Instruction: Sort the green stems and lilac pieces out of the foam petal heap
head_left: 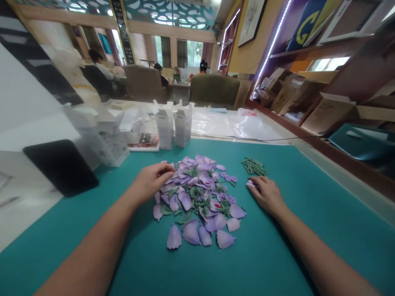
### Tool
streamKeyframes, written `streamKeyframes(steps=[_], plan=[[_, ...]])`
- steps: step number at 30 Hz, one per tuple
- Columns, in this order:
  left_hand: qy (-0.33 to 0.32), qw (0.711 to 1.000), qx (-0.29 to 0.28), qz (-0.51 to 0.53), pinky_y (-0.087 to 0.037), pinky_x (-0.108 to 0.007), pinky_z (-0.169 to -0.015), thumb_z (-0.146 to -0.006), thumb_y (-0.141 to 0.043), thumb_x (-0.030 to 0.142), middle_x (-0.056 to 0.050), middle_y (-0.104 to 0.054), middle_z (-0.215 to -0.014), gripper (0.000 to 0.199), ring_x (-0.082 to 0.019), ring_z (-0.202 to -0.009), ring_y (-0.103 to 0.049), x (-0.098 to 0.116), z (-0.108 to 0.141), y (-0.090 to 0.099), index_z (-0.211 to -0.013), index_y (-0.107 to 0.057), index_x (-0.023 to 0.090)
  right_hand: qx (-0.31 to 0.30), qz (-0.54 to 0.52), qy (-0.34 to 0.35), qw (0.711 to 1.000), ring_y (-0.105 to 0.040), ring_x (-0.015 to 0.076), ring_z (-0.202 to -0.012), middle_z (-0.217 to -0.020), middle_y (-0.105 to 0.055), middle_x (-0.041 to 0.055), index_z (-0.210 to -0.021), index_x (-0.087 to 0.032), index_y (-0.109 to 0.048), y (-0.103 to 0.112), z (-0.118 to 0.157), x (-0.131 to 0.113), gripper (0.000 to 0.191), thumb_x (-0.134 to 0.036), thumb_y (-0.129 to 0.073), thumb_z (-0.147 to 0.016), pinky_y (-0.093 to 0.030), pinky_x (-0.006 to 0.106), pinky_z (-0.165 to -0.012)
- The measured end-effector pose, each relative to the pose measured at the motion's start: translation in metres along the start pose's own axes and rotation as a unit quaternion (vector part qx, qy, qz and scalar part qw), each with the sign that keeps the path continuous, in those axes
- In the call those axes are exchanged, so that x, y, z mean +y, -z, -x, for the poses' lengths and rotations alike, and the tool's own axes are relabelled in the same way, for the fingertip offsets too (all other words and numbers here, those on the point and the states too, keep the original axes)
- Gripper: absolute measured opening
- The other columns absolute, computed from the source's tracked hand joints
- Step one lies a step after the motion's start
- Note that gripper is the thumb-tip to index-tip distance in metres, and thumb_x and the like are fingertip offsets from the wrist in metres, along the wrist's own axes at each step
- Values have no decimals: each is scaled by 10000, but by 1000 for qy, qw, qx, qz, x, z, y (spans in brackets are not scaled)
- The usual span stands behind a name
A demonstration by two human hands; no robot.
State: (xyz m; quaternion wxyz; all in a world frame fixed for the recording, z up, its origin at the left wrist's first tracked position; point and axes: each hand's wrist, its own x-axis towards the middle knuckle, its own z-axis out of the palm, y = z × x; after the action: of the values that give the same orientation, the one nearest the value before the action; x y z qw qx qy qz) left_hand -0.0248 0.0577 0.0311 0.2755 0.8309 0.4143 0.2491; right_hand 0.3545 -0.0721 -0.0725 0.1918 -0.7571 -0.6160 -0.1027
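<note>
A heap of purple plastic petals lies on the teal mat, mixed with green leaf-shaped parts and a few lilac wheel-like pieces. At the heap's left edge my left hand rests with fingers curled and thumb close to them; what lies between them is hidden. To the right of the heap, my right hand is low over the mat, its fingers bent around a small pale lilac piece at the tips. Just beyond it sits a bundle of short green sticks. Several single petals lie nearest me.
A black tablet-like panel leans at the left. White boxes and a shallow tray stand behind the mat. Clear plastic sheeting covers the far table. Cardboard boxes fill shelves at right. Other people sit farther back.
</note>
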Motion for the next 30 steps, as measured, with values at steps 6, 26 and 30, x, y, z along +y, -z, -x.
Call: streamKeyframes(steps=[6, 26, 30], plan=[[17, 994, -57, -94, -447, -278, -738, -824, -413, 403, -36, -697, -918, 323, -204, -846, -614, -9, 2, 11, -901, -646, 193, 31, -46, 43, 998, -600, 272, -951, -1056, -654, 141, -1108, -171, -630, -9, -2, 9, 382, -410, -458, -865, -461, 418, -846], [32, 936, -252, -245, -382, -252, -647, -668, -604, 149, -26, -613, -870, 266, -195, -802, -564, -24, 9, 20, -907, -693, 223, -72, -126, 212, 966, -563, 231, -938, -987, -668, 78, -956, -215, -695, 16, -54, -149, 223, -185, -485, -887, -424, 333, -826], [29, 936, -257, -240, -379, -254, -663, -652, -628, 161, -26, -610, -887, 210, -202, -840, -561, -26, 7, 17, -851, -677, 211, -124, -53, 246, 960, -549, 223, -916, -957, -662, 84, -958, -217, -723, 4, -71, -172, 218, -193, -514, -901, -398, 322, -820]])
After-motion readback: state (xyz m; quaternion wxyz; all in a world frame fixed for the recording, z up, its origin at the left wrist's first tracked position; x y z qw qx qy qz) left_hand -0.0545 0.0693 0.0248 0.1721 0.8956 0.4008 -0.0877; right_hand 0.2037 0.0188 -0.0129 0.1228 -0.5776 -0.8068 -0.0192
